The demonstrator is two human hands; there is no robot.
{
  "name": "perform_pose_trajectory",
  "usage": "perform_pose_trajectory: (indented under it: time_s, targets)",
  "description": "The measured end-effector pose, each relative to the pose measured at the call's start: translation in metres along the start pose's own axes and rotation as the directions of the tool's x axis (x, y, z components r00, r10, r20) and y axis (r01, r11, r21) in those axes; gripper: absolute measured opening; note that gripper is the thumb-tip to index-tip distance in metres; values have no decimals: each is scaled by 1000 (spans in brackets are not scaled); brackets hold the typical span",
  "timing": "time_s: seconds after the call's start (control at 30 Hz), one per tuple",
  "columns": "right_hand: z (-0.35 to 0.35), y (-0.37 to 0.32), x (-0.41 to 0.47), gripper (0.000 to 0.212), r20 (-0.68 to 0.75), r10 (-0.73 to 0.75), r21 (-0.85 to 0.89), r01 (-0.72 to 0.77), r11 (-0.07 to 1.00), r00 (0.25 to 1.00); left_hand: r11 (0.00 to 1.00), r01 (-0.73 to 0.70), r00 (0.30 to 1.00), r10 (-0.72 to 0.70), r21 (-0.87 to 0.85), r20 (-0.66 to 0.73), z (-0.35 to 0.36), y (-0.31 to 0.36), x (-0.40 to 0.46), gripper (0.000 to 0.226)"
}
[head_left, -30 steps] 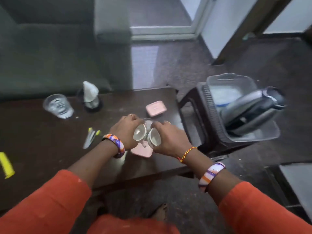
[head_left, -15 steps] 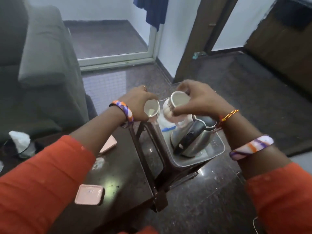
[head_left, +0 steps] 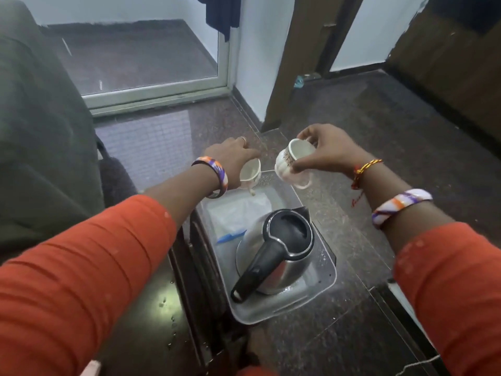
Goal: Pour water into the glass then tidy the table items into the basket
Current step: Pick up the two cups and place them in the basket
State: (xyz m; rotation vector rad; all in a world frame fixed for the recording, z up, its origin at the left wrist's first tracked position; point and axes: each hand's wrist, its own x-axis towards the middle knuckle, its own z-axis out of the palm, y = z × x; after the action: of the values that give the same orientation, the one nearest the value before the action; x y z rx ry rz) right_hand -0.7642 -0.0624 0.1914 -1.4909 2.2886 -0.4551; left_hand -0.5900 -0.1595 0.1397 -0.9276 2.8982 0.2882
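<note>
White cups, no legible writing, one gripped in each hand: left hand (head_left: pixel 233 156), right hand (head_left: pixel 325 153), above basket (head_left: pixel 322 291).

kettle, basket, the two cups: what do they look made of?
Kettle: brushed metal body, likely stainless steel, judging by its sheen; matte black lid and handle, probably plastic.
Basket: translucent, milky plastic, with small holes in the wall.
Right cup and left cup: glossy white, likely glazed ceramic; the right one has a printed band.
</note>
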Motion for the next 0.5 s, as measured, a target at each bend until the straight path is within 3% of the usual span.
perform_pose_trajectory:
  time_s: [0.17, 0.33, 0.5]
  targets:
    - [61, 54, 50, 65, 139, -47, -72, 58, 996, 989, 998, 62, 992, -62, 4, 106, 43, 14, 54, 66]
    - [111, 96, 81, 51, 200, -108, -165, 142, 976, 974, 987, 163, 967, -157, -14, 201, 95, 22, 92, 66]
    - [144, 117, 96, 38, 199, -175, -229, 219, 948, 964, 986, 164, 955, -160, 3, 249, 133, 15, 100, 67]
